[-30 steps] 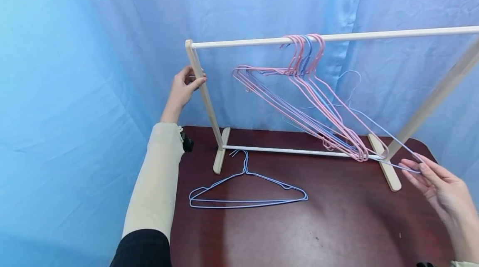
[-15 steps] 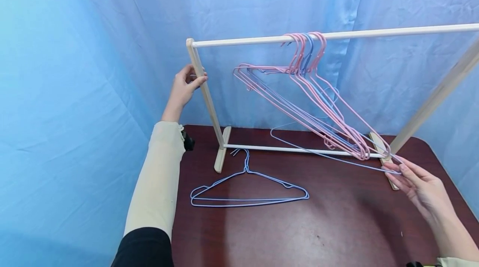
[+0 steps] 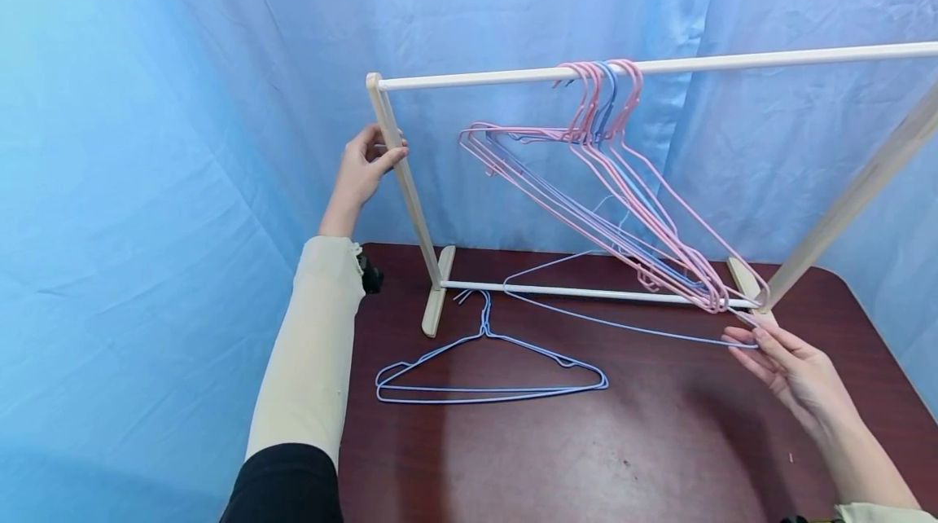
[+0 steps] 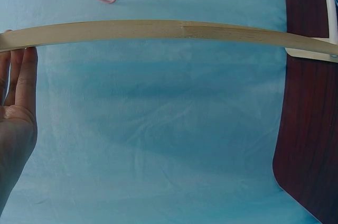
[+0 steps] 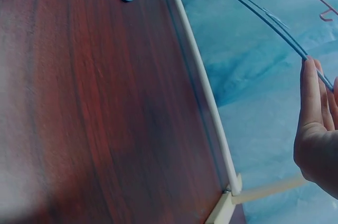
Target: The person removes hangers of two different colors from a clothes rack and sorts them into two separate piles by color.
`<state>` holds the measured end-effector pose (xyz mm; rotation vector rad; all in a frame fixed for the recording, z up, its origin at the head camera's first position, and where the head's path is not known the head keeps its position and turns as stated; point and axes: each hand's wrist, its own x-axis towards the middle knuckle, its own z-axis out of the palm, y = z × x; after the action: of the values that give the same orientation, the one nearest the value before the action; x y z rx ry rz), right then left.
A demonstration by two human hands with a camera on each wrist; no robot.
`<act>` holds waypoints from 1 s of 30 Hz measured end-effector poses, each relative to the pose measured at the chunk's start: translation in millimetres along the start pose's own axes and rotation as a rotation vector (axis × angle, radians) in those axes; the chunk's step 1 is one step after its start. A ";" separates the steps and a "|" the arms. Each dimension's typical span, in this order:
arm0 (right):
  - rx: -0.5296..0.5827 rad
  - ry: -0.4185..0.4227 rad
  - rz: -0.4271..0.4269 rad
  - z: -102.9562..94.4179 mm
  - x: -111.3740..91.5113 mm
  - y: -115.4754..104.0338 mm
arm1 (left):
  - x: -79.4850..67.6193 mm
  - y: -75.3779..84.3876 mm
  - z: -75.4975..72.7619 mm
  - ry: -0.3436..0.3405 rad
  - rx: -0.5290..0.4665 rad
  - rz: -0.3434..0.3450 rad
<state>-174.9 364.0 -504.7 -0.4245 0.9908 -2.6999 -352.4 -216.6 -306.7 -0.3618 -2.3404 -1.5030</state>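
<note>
My left hand (image 3: 361, 171) holds the left wooden upright (image 3: 408, 189) of a hanger rack, with the thumb in front of the post. The left wrist view shows the fingers against that upright (image 4: 132, 29). At the right, my right hand (image 3: 802, 380) pinches one lower corner of a thin blue wire hanger (image 3: 630, 326). This hanger lies roughly level, reaching left below the hung hangers, and its hook end is partly hidden behind them. In the right wrist view, its wires (image 5: 259, 15) run up and left from my fingertips. Several pink hangers (image 3: 632, 103) and blue ones hang bunched on the top rail.
Two blue hangers (image 3: 486, 327) lie overlapping on the dark red table (image 3: 659, 450). The white top rail (image 3: 769, 61) and lower rail (image 3: 469, 287) cross the rack. A wooden right upright (image 3: 850, 205) leans outward in view. Blue curtain (image 3: 278, 83) encloses the back and left.
My right hand has moved left with the blue hanger, which has swung from upright behind the bunch to nearly level beneath it. My left hand has stayed on the upright.
</note>
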 end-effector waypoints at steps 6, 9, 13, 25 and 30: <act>0.012 -0.005 0.053 -1.5 2.5 8.7 | 0.7 0.3 0.7 0.006 -0.004 -0.005; 0.009 -0.009 0.071 -1.2 3.8 14.2 | 0.1 0.9 0.8 0.004 -0.013 -0.004; 0.006 -0.041 0.097 0.1 6.8 22.0 | 0.2 1.0 0.9 0.004 -0.020 -0.004; 0.008 -0.027 0.181 10.5 14.5 53.3 | 0.2 1.7 0.3 0.000 -0.018 -0.008; -0.017 -0.026 0.216 16.4 20.4 67.1 | -0.1 1.5 0.5 0.003 -0.014 -0.003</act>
<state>-180.2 298.0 -533.1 -0.3341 0.9919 -2.4892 -351.8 -215.5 -305.7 -0.3599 -2.3302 -1.5213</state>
